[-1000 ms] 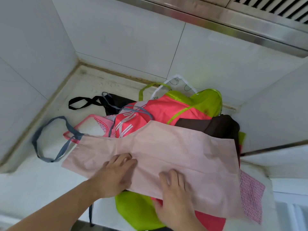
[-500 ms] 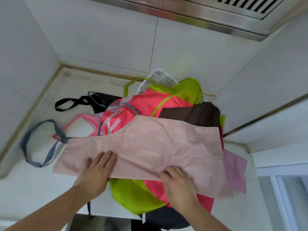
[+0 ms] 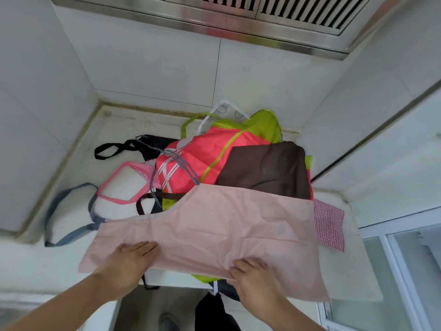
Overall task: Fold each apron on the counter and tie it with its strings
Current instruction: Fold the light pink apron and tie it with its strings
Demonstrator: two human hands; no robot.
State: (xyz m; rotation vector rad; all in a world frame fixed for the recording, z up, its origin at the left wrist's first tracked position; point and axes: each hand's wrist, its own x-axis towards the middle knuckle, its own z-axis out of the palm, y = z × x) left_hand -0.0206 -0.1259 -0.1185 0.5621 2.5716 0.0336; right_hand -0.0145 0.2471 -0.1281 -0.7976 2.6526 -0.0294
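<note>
A pale pink apron [image 3: 229,230] lies folded lengthwise across the front of the counter, its grey neck strap [image 3: 62,218] looping off to the left. My left hand [image 3: 128,261] rests flat on its near left part, fingers spread. My right hand [image 3: 253,275] pinches the apron's near edge. Behind it sits a pile of aprons: coral red [image 3: 202,156], lime green [image 3: 265,123], dark brown [image 3: 267,168], a pink checked one [image 3: 329,225] and a black one [image 3: 148,144].
The white counter [image 3: 100,137] sits in a tiled corner, with walls left, behind and right. A steel range hood [image 3: 238,17] hangs overhead. Dark cloth [image 3: 214,309] hangs below the counter's front edge. A glass door [image 3: 405,283] stands at the right.
The pink apron has been dragged toward me, uncovering more of the brown and coral aprons. Both hands have shifted to its near edge, the right now pinching it.
</note>
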